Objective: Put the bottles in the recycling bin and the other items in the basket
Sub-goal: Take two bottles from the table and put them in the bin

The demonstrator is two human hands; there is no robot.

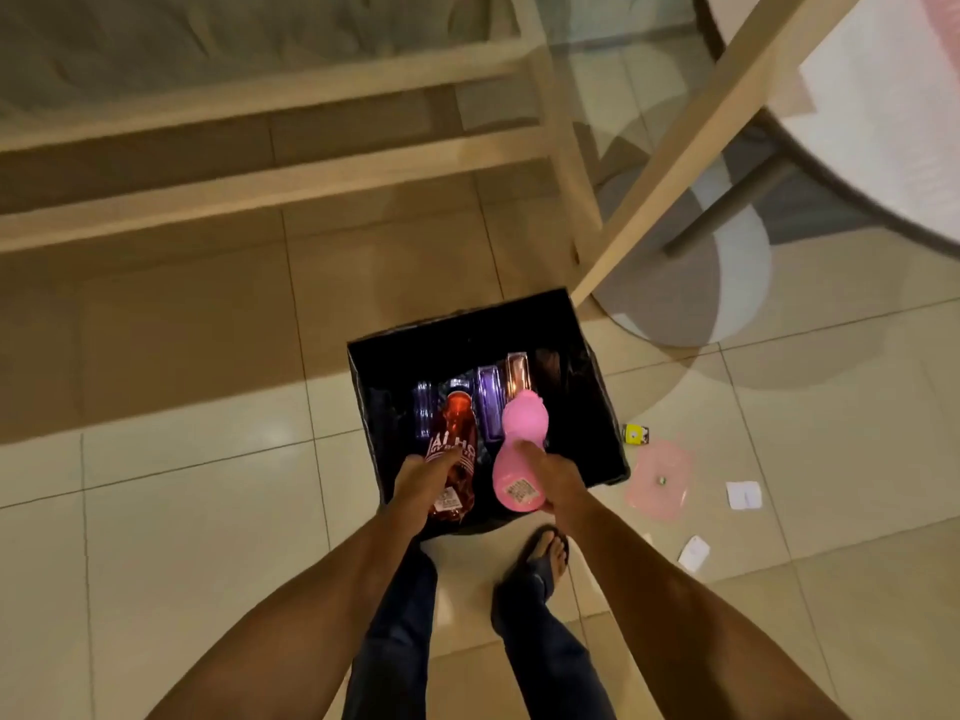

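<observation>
Tiled floor (182, 491), beige, with a pale wooden bed frame (270, 184) across the top and a slanted wooden leg (691, 142) upper right. Round grey rug (691, 283) under that leg; a white surface (883, 122) fills the top right corner.

Left hand (423, 488): fingers curled round a red bottle (453, 459), white lettering on its side, cap end pointing away from the person. Bottle sits over the near left part of the bin (592, 407).

Bin: black, square, open top, on the floor just ahead of the person's feet. Inside, at least three clear bottles (488, 407) lying against the dark liner, purple and orange tints; exact count hard to tell.

Right hand (548, 483): thumb across the waist of a pink bottle (519, 454), fingers wrapped behind it. Pink bottle is beside the red one, apart from it, also over the bin opening, label near its base.

Below the bin: a sandalled foot (545, 550) and dark trouser legs.

Right of the bin on the floor: small yellow box (635, 435) close to the bin corner, flat pink disc (660, 480) next to it, then a white paper square (744, 495) and a white card (694, 553) nearer the person. All four are loose on the tiles.
</observation>
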